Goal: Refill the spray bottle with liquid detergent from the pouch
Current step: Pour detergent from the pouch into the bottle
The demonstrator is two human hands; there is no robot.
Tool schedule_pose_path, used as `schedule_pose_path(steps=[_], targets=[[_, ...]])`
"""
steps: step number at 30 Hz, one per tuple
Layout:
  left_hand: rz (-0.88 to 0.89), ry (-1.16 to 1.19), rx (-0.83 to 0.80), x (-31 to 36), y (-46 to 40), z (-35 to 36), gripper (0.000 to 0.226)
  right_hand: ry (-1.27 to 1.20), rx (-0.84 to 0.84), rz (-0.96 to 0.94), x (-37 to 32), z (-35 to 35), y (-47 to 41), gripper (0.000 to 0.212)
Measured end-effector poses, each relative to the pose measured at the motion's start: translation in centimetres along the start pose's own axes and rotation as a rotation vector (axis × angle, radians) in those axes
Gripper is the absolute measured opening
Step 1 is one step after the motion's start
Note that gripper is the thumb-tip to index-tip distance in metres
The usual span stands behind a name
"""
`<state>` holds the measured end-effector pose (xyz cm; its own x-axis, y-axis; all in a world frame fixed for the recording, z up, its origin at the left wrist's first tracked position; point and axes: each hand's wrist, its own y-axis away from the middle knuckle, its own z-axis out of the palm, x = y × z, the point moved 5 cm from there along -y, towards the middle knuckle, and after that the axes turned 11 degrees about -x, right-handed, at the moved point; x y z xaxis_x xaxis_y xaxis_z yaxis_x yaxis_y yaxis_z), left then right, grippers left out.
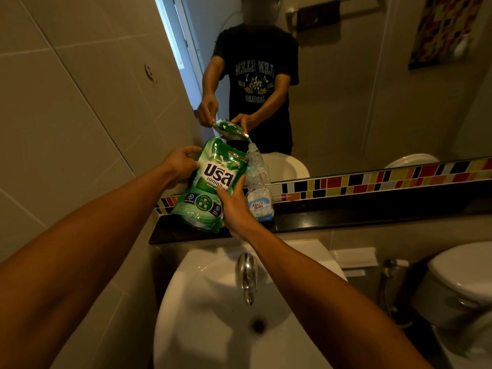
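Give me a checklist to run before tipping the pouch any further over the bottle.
1. Left hand grips the top edge of the green pouch: ok.
2. Right hand supports the pouch's lower side: ok.
3. Pouch corner sits over the mouth of the spray bottle: ok, the mirror shows it.
4. Bottle stands upright on the dark ledge: ok.
5. Spray head is off the bottle: cannot tell.
6. Neither hand steadies the bottle: not ok.
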<state>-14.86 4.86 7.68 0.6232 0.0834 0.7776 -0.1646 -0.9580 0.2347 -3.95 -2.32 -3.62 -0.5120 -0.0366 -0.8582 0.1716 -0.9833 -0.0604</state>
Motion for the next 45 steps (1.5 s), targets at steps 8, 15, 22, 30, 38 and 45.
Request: schedule_pose_path(steps=[8,15,22,30,38,45], targets=[[-0.014,0.004,-0.008,0.3,0.1,-0.1,0.051,-0.024,0.013,0.015,-0.2,0.2,0.0,0.09],[-0.011,-0.025,-0.012,0.6,0.3,-0.2,0.052,-0.025,0.014,0.0,-0.3,0.4,0.2,0.091],[-0.015,-0.038,-0.005,0.6,0.4,-0.5,0.052,-0.031,0.004,0.006,-0.3,0.8,0.3,0.092],[-0.012,-0.033,-0.002,0.8,0.5,-0.6,0.051,-0.03,0.015,0.023,-0.4,1.1,0.4,0.093],[-0.008,-0.022,-0.009,1.1,0.7,-0.6,0.05,-0.056,-0.002,-0.013,-0.7,1.1,0.4,0.092],[-0.009,-0.022,-0.005,1.3,0.7,-0.7,0.05,-0.047,-0.014,-0.037,-0.9,1.1,0.5,0.089]])
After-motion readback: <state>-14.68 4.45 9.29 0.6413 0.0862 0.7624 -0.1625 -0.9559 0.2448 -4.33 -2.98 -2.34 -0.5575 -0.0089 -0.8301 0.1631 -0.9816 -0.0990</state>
